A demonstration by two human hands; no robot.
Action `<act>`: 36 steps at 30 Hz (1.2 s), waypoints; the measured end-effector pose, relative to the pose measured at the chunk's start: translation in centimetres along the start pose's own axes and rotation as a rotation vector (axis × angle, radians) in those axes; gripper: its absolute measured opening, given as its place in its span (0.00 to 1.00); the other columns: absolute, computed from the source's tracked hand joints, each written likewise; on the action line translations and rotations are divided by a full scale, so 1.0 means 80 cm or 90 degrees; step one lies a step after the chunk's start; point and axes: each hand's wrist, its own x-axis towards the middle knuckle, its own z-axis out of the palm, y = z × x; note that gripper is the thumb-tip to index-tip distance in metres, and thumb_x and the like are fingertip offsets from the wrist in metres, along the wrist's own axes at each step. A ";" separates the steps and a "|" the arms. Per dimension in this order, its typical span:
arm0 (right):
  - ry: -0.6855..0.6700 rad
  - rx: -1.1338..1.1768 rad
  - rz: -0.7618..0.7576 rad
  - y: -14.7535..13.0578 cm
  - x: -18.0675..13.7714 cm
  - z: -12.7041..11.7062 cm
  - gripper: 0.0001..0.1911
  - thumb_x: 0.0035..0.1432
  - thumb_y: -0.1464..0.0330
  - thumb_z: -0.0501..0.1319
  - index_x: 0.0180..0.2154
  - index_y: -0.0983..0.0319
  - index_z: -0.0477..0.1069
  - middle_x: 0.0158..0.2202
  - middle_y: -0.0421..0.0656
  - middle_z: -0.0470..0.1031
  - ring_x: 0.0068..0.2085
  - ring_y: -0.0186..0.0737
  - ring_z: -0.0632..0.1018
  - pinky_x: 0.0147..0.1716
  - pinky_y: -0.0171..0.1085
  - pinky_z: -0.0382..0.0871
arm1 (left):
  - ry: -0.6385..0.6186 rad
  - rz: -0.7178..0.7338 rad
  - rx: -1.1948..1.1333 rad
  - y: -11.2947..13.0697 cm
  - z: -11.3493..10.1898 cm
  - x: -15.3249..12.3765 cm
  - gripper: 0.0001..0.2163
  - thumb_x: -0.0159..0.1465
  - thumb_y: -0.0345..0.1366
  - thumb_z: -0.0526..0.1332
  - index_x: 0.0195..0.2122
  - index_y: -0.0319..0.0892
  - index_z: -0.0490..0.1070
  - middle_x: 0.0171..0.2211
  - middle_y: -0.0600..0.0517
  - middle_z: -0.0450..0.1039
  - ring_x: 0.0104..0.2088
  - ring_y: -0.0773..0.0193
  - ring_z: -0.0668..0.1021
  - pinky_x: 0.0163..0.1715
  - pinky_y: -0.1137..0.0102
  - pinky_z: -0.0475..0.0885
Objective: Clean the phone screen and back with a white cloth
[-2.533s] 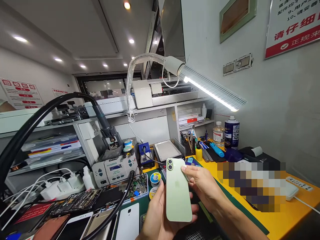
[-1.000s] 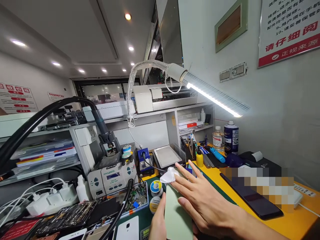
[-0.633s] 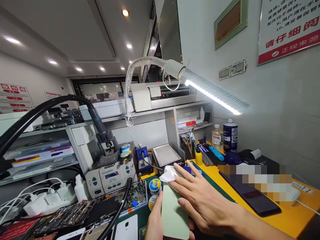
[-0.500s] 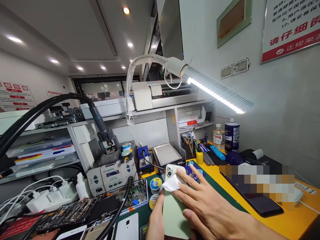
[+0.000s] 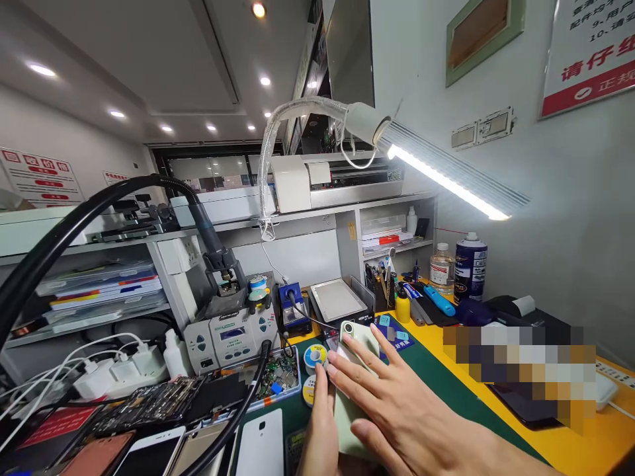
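A pale green smartphone (image 5: 346, 423) is tilted back-side up over the green mat, its camera corner pointing away from me. My left hand (image 5: 320, 423) grips its left edge, the thumb along the side and the other fingers hidden below. Across the phone's back lies my right hand (image 5: 391, 403), fingers stretched and spread, covering one of the camera lenses. The white cloth seen earlier under those fingers does not show now. Just left of the phone stand a solder spool (image 5: 314, 357) and a second round tin (image 5: 309, 391).
At left are a hot-air station (image 5: 233, 340), a tray of circuit boards (image 5: 280, 373), a white phone (image 5: 260, 443) and a black hose (image 5: 243, 403). Behind stand a soldering iron stand (image 5: 294, 311) and a yellow bottle (image 5: 403, 307). A lit lamp (image 5: 446, 175) hangs above; a dark phone (image 5: 520, 406) lies right.
My right hand has slid toward the phone's camera end, covering a lens; the white cloth has gone out of sight. The view has shifted slightly left. My left hand keeps its hold.
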 end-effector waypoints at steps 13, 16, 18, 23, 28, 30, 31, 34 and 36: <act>0.103 -0.134 -0.010 -0.005 -0.022 0.028 0.31 0.72 0.59 0.55 0.66 0.75 0.63 0.71 0.57 0.55 0.71 0.63 0.55 0.69 0.61 0.18 | 0.019 0.008 -0.120 0.010 0.021 -0.008 0.33 0.73 0.58 0.45 0.65 0.38 0.67 0.57 0.38 0.76 0.60 0.45 0.76 0.62 0.54 0.67; 0.071 -0.052 0.093 0.001 -0.012 0.018 0.33 0.72 0.63 0.53 0.72 0.70 0.51 0.74 0.50 0.47 0.73 0.62 0.46 0.69 0.69 0.35 | 0.023 -0.005 -0.136 0.007 0.015 -0.002 0.34 0.71 0.60 0.47 0.66 0.39 0.65 0.56 0.38 0.77 0.59 0.44 0.76 0.60 0.53 0.68; 0.075 -0.037 0.114 0.003 -0.008 0.019 0.33 0.73 0.63 0.52 0.73 0.67 0.48 0.74 0.47 0.47 0.74 0.62 0.44 0.68 0.72 0.43 | 0.018 -0.002 -0.146 0.008 0.012 -0.001 0.33 0.71 0.60 0.49 0.67 0.41 0.64 0.57 0.39 0.77 0.59 0.45 0.76 0.60 0.53 0.69; 0.124 -0.119 -0.058 -0.005 -0.012 0.042 0.29 0.75 0.60 0.54 0.70 0.69 0.58 0.72 0.47 0.53 0.73 0.61 0.49 0.70 0.66 0.36 | 0.005 0.007 -0.156 0.015 0.013 -0.007 0.30 0.74 0.55 0.48 0.66 0.36 0.66 0.58 0.38 0.76 0.59 0.47 0.77 0.60 0.57 0.69; 0.072 -0.054 -0.022 0.000 -0.009 0.034 0.31 0.75 0.60 0.52 0.72 0.64 0.52 0.73 0.41 0.49 0.73 0.60 0.46 0.69 0.68 0.34 | 0.015 0.012 -0.155 0.009 0.010 -0.005 0.29 0.73 0.55 0.52 0.66 0.39 0.66 0.57 0.39 0.76 0.58 0.48 0.78 0.59 0.57 0.70; 0.034 0.002 0.057 0.002 -0.004 0.021 0.33 0.75 0.59 0.53 0.74 0.62 0.47 0.74 0.40 0.44 0.73 0.63 0.44 0.67 0.73 0.38 | 0.020 0.021 -0.149 0.006 0.005 0.000 0.29 0.73 0.56 0.51 0.67 0.43 0.65 0.57 0.41 0.77 0.57 0.48 0.78 0.58 0.57 0.71; 0.020 0.026 0.054 0.002 -0.002 0.015 0.34 0.74 0.59 0.53 0.74 0.62 0.47 0.74 0.41 0.44 0.73 0.63 0.44 0.66 0.74 0.38 | 0.022 0.018 -0.141 0.006 0.002 0.002 0.30 0.72 0.57 0.51 0.67 0.43 0.65 0.56 0.41 0.77 0.57 0.48 0.78 0.57 0.56 0.72; -0.047 0.097 -0.050 0.001 0.002 0.004 0.32 0.76 0.59 0.53 0.74 0.62 0.49 0.72 0.44 0.50 0.72 0.64 0.49 0.67 0.73 0.37 | 0.021 -0.002 -0.103 0.008 -0.009 0.008 0.31 0.72 0.58 0.51 0.64 0.37 0.68 0.53 0.37 0.79 0.55 0.46 0.80 0.55 0.56 0.73; -0.043 0.111 -0.046 0.002 0.003 0.003 0.31 0.77 0.60 0.52 0.74 0.60 0.48 0.73 0.43 0.50 0.72 0.63 0.48 0.67 0.73 0.37 | 0.016 -0.015 -0.075 0.012 -0.017 0.011 0.31 0.71 0.58 0.53 0.62 0.37 0.72 0.51 0.36 0.80 0.52 0.45 0.81 0.52 0.57 0.74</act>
